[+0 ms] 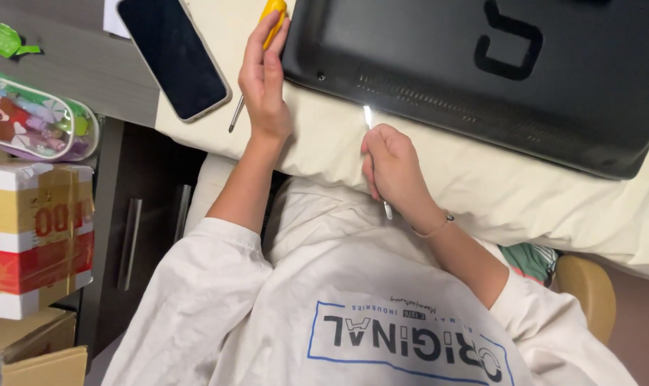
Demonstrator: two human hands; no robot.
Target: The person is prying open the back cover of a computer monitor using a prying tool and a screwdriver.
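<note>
1. Black plastic forms the underside of the laptop (482,78), which lies upside down on a cream pillow (338,143).
2. The left hand (262,75) is closed around a yellow-handled screwdriver (273,18) at the laptop's corner, beside a phone (174,57).
3. The right hand (390,168) is wrapped around a thin metal tool (368,118), its tip at the laptop's vent edge.
4. The laptop looks stiff yet fragile; its edges seem the safest hold, as the soft pillow gives under pressure.
</note>
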